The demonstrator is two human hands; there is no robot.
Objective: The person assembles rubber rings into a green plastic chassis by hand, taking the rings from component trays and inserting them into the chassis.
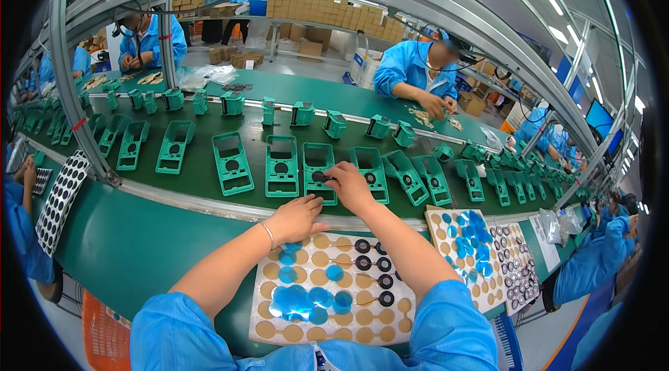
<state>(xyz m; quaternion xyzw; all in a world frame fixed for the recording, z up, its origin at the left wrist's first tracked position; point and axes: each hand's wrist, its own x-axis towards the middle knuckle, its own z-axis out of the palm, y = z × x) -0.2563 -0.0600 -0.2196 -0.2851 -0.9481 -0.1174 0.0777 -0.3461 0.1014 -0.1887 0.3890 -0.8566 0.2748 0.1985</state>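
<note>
A green plastic housing point(318, 155) lies on the conveyor in front of me, with a rectangular opening and a round seat. My right hand point(350, 188) reaches over it, thumb and fingers pinched at a black round disc point(318, 176) in that seat. Whether the disc is lifted or seated I cannot tell. My left hand point(294, 220) lies low, fingers stretched out toward the housing's near end. Below my hands, a foam tray point(265, 291) carries tan round pads, blue film discs point(296, 301) and several black ring-shaped parts point(385, 281) with thin wires.
More green housings point(233, 164) line the dark belt point(202, 179) to both sides, smaller green parts point(302, 114) behind them. A second tray point(456, 231) stands at right. A metal rail point(174, 198) edges the belt; frame posts point(83, 127) rise at left. Across, a person point(411, 71) handles small parts.
</note>
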